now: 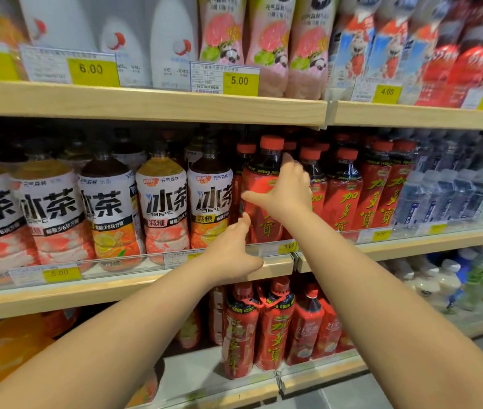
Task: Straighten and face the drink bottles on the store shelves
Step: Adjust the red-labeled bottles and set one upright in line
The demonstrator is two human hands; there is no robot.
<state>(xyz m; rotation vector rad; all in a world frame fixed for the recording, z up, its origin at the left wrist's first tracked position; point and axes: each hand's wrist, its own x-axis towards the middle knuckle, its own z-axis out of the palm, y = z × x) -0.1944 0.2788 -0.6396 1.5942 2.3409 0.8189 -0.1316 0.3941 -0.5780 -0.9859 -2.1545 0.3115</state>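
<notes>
With the right hand [286, 191] curled round the red-labelled, red-capped plastic drink bottle [258, 178] at the front of the middle pale-wood shelf [146, 287] and the left hand [234, 249] thumbing its base (fingers hidden, grip unclear), a hasty twist could topple the close-packed matching red bottles [342, 196] alongside.

Three wood-edged shelves: top shelf [146, 103] carries white bottles [172, 39] and pink bottles [267, 45], middle shelf [146, 286] tea bottles [163, 208] left, red bottles [343, 196] centre, water bottles [447, 196] right, bottom shelf [323, 376] big red bottles [272, 329], price tags [239, 81] on front edges.
</notes>
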